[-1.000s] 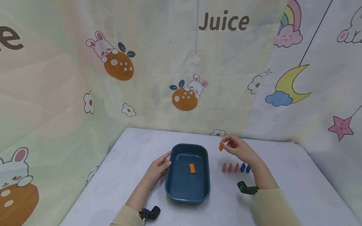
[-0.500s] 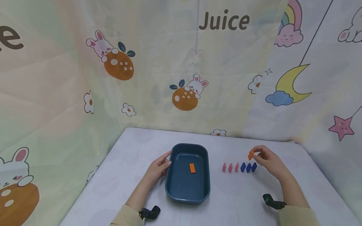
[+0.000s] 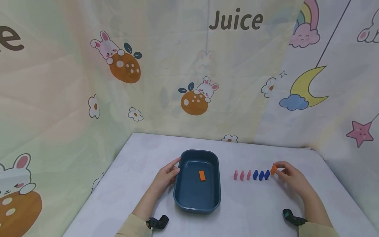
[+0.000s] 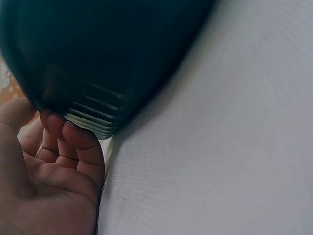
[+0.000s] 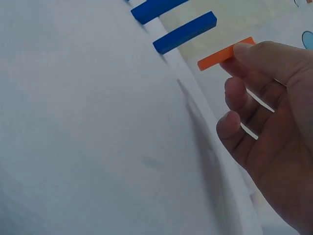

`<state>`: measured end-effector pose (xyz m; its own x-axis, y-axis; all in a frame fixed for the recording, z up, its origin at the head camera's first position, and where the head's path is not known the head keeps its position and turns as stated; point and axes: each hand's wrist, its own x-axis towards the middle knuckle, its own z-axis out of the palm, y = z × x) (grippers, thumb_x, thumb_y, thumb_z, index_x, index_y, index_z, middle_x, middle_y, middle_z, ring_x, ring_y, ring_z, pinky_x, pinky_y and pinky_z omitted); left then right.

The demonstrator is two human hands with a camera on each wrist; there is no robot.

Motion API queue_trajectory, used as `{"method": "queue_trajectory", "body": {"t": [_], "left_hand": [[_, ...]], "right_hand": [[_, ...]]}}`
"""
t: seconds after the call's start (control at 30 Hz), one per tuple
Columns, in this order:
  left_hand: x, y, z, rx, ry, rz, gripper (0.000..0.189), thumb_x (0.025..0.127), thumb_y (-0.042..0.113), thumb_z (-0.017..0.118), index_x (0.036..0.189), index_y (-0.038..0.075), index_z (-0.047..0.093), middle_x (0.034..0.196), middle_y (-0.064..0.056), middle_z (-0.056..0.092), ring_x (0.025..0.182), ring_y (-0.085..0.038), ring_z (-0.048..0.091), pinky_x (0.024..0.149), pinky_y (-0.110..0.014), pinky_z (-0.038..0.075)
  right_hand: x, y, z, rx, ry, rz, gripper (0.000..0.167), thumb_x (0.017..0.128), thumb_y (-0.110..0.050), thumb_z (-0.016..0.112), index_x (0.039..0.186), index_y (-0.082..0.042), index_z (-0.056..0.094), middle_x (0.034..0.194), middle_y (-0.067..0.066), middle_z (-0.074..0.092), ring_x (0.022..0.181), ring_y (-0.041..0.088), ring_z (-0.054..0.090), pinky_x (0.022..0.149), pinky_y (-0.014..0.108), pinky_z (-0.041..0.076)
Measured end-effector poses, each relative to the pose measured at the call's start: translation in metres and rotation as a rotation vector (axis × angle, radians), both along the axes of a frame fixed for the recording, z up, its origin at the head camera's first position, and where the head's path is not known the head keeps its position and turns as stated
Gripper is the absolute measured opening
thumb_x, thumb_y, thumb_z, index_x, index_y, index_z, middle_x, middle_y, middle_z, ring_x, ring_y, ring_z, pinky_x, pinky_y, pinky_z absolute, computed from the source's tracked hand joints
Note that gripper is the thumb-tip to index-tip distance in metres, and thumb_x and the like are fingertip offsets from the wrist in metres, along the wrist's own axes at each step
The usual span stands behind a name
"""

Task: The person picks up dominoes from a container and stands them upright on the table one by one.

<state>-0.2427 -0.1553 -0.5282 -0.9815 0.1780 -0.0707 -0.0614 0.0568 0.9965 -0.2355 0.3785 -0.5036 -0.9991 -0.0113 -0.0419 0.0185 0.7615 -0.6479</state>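
My right hand pinches an orange domino block between thumb and fingertips at the right end of a row of standing blocks. In the right wrist view that orange block is upright, just past a blue block. The row runs from pink blocks on the left to blue blocks. My left hand holds the left side of a dark blue plastic bin; the left wrist view shows its fingertips curled against the ribbed outer wall. One orange block lies flat in the bin.
A white-covered table bears everything. Behind it hangs a printed cloth with rabbits and a moon. Black camera mounts sit on the left wrist and the right wrist.
My right hand has carried the orange block rightward past the pink and blue blocks, then lowered it beside the last blue one. The left hand and bin stay put.
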Motion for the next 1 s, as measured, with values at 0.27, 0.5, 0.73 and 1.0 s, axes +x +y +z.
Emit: {"method": "queue_trajectory", "body": {"t": [0.27,0.5,0.73,1.0], "left_hand": [[0.0,0.001,0.0,0.007,0.001,-0.003,0.049,0.095,0.034,0.066,0.141,0.037,0.052,0.096,-0.005,0.059,0.077,-0.019,0.053,0.07,-0.028,0.047],[0.0,0.0,0.0,0.011,0.005,-0.008,0.049,0.095,0.032,0.065,0.143,0.036,0.051,0.096,-0.004,0.059,0.077,-0.018,0.053,0.07,-0.028,0.048],[0.0,0.0,0.001,0.018,-0.002,-0.014,0.049,0.096,0.03,0.064,0.143,0.036,0.051,0.098,-0.006,0.059,0.078,-0.018,0.054,0.071,-0.028,0.048],[0.0,0.0,0.002,0.015,-0.009,-0.009,0.048,0.096,0.028,0.064,0.142,0.035,0.052,0.098,-0.006,0.059,0.079,-0.018,0.054,0.071,-0.028,0.048]], "right_hand": [[-0.001,0.003,-0.008,-0.015,-0.055,-0.02,0.048,0.1,-0.04,0.055,0.139,-0.014,0.048,0.134,0.017,0.054,0.097,0.02,0.056,0.071,0.029,0.048],[-0.001,0.001,-0.012,-0.012,-0.063,-0.025,0.045,0.1,-0.035,0.056,0.138,-0.013,0.048,0.131,0.018,0.056,0.096,0.023,0.057,0.071,0.03,0.048],[-0.003,0.004,-0.016,-0.026,-0.052,-0.015,0.048,0.099,-0.042,0.056,0.138,-0.015,0.049,0.13,0.015,0.057,0.095,0.021,0.057,0.072,0.03,0.048],[-0.001,0.003,-0.015,-0.025,-0.044,-0.017,0.053,0.098,-0.046,0.057,0.138,-0.013,0.049,0.125,0.014,0.06,0.09,0.017,0.056,0.07,0.028,0.047]]}}
